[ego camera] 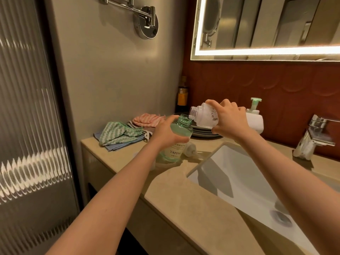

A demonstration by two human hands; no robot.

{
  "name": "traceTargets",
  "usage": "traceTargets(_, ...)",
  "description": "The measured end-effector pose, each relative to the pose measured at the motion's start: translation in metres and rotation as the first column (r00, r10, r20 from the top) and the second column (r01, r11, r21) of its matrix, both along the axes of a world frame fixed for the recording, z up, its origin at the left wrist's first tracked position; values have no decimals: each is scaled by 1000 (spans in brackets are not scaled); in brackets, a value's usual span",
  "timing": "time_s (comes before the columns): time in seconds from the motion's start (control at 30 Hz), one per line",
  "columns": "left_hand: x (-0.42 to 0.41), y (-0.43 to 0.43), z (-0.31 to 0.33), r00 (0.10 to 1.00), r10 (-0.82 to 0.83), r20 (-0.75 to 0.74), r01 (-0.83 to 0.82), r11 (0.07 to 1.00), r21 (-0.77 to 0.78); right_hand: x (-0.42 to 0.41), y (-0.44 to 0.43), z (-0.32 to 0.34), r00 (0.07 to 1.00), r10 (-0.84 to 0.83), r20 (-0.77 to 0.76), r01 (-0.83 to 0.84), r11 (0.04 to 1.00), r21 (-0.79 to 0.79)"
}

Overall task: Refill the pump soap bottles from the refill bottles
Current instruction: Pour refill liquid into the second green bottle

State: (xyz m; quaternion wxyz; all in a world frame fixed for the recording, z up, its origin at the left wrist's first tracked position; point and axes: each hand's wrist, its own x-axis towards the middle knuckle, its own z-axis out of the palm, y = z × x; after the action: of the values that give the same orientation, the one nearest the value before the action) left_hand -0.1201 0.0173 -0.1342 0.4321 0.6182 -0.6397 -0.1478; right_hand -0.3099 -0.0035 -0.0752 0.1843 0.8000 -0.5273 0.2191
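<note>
While the left hand (pixel 165 134) wraps around the clear green plastic bottle (pixel 173 153) labelled "YAPING", just left of the white sink (pixel 230 173) on the beige stone counter (pixel 184 190), the right hand (pixel 230 118) grips the tilted frosted white bottle (pixel 204 116), its open mouth meeting the green neck.

Teal-green bottle (pixel 181 129), frosted white bottle (pixel 204 116), green zigzag cloth (pixel 117 133), pink striped cloth (pixel 147 119)

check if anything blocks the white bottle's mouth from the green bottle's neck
Nothing visible does. The white bottle, tilted in the right hand, has its open mouth right at the uncapped neck of the green bottle, held in the left hand.
</note>
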Motion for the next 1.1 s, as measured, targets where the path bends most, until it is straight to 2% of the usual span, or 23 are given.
traceTargets(0.23,1,-1,-1,1000,-8,-18,8,1000,4,5,0,1,999,-16,-35,13,997,-72)
traceTargets(0.5,2,0,0,999,-20,-42,20,1000,-12,11,-2,2,999,-17,-29,14,996,-83)
traceTargets(1.1,6,4,-1,997,-12,-80,11,1000,-18,24,-3,9,991,-33,-131,12,987,-158)
